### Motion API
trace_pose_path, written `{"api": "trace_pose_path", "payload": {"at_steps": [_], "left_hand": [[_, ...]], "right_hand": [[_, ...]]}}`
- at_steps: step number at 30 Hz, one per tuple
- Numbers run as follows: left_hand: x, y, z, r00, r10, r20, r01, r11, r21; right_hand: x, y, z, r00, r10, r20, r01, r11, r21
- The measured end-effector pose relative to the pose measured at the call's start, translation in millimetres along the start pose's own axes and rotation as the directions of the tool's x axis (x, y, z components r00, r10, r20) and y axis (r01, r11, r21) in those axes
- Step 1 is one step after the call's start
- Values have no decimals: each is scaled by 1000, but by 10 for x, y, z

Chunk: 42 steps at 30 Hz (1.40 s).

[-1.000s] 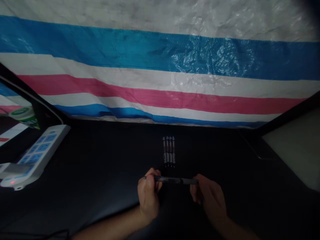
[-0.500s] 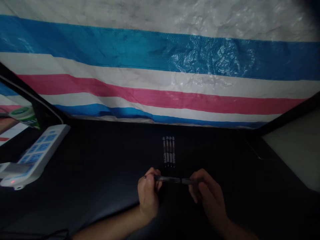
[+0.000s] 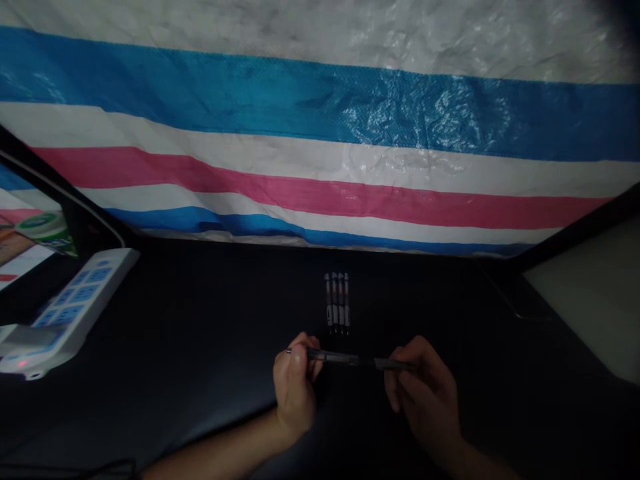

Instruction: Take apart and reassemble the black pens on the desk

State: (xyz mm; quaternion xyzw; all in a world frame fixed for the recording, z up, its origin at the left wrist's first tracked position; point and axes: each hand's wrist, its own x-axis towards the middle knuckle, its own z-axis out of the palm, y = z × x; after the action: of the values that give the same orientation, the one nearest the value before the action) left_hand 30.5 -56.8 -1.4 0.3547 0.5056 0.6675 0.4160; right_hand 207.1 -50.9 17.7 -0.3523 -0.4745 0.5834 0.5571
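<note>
My left hand (image 3: pixel 295 381) is closed around one end of a slim pen (image 3: pixel 340 358) with a see-through barrel, its thumb lying along the top. A small bright tip pokes out left of the thumb. At the pen's other end, my right hand (image 3: pixel 424 393) pinches a grey end piece (image 3: pixel 387 364); whether this is a cap or a grip section I cannot tell. A short dark stretch lies between barrel and grey piece. Just beyond the hands, several similar pens (image 3: pixel 338 303) lie side by side, dark points towards me.
A white power strip (image 3: pixel 75 310) with a lit red light and a plug in it lies at the left. Behind it is a green-and-white tub (image 3: pixel 47 230). A striped plastic sheet (image 3: pixel 320 120) rises behind the black tabletop (image 3: pixel 200 320). A cable (image 3: pixel 113 467) lies at lower left.
My right hand has moved a little to the right with the grey piece, and the dark stretch between it and the barrel has widened. My left hand has barely shifted.
</note>
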Motion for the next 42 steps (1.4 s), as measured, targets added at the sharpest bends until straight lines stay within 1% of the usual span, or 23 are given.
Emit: {"api": "trace_pose_path", "payload": {"at_steps": [3, 6, 8, 10, 12, 15, 19, 21, 23, 26, 28, 30, 34, 36, 38, 40, 42], "left_hand": [[14, 10, 8, 999, 26, 44, -22, 996, -85], [30, 24, 22, 999, 18, 31, -14, 993, -120], [41, 28, 29, 1000, 14, 12, -12, 990, -137], [52, 26, 29, 1000, 6, -8, -7, 989, -147], [65, 21, 24, 1000, -2, -12, 0, 989, -149], [82, 18, 15, 1000, 2, -4, -3, 990, -142], [89, 21, 16, 1000, -1, -2, 1, 994, -114], [83, 20, 21, 1000, 1, 6, 0, 994, -108], [72, 18, 26, 1000, -7, 30, 11, 994, -106], [53, 16, 33, 997, -27, 68, 32, 996, -78], [45, 18, 40, 996, -39, 76, 43, 998, -49], [45, 19, 48, 997, -47, 63, 50, 998, -34], [52, 7, 59, 998, -50, 26, 51, 998, -47], [53, -3, 59, 998, -62, 27, 64, 996, -60], [56, -6, 60, 996, -82, 30, 84, 995, -60], [63, 3, 66, 995, -101, 24, 102, 993, -53], [74, 21, 76, 994, -112, 13, 113, 992, -50]], "right_hand": [[3, -17, -31, 996, -43, -72, 47, 997, 57], [25, -36, -78, 985, -33, -167, 49, 994, 94], [46, -43, -108, 970, -30, -241, 55, 994, 97], [68, -45, -128, 957, -42, -287, 71, 993, 93], [85, -44, -134, 950, -46, -310, 78, 993, 93], [100, -38, -125, 943, -21, -333, 56, 994, 98], [105, -33, -116, 946, -12, -325, 50, 993, 111], [103, -28, -120, 951, -16, -309, 50, 994, 102], [93, -20, -117, 967, -29, -252, 49, 996, 71], [64, -8, -72, 994, -47, -101, 45, 999, -20], [42, -1, -21, 999, -39, -2, 38, 995, -95], [28, 6, 24, 998, -21, 57, 30, 985, -172], [42, 25, 32, 999, 30, 46, -12, 937, -348], [59, 30, 4, 993, 83, 81, -38, 893, -449], [67, 29, -20, 982, 130, 135, -43, 859, -510], [64, 23, -28, 980, 130, 153, -39, 869, -493], [55, 20, -22, 987, 103, 127, -37, 898, -439]]}}
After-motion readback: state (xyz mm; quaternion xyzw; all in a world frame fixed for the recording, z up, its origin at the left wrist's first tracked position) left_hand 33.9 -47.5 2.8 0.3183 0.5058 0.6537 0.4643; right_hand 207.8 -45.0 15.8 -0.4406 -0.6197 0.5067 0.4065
